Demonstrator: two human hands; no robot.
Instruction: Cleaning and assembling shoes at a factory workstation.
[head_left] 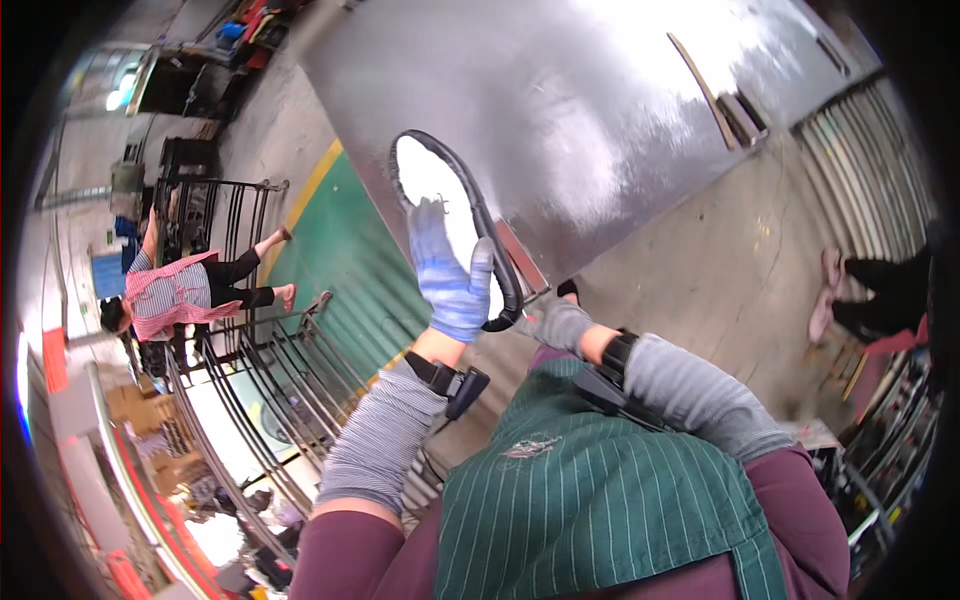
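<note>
Your blue-gloved left hand [452, 285] lies flat, fingers spread, on the oval black-rimmed white panel [440, 195] w/ grey-gloved right hand [555, 322] gripping its rim: weak grip, panel may drop.

Shiny steel table [600, 110] over concrete floor [720, 270] — green-painted strip [340, 260], metal racks [250, 340] leftward.

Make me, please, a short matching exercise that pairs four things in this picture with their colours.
Things:
1. glove on the left hand
2. glove on the right hand
3. striped apron over the person's lap
4. oval rubber-like ring held against the shiny metal table

Colours:
A. dark green
B. black
C. blue
D. grey

Pairs: 1-C, 2-D, 3-A, 4-B
</note>
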